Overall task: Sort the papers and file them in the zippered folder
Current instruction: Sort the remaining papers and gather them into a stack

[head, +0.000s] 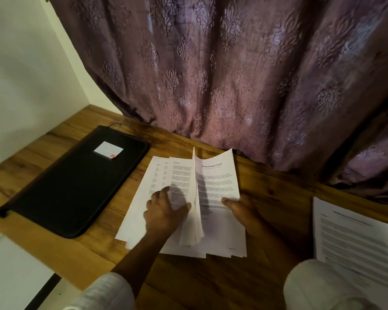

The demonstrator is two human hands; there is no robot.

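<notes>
papers lie mid-table near the back edge, some sheets raised on edge between the hands. left hand presses the left sheets, fingers straight and spread. right hand rests straight fingers on the right page. folder, closed, lies near the left edge. second stack lies at the right edge.

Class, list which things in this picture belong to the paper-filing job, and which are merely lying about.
Job: fanned pile of white printed papers; flat black zippered folder; separate white printed sheets, right; left hand; right hand.
Lying about: purple patterned curtain; brown wooden table; white wall.
</notes>
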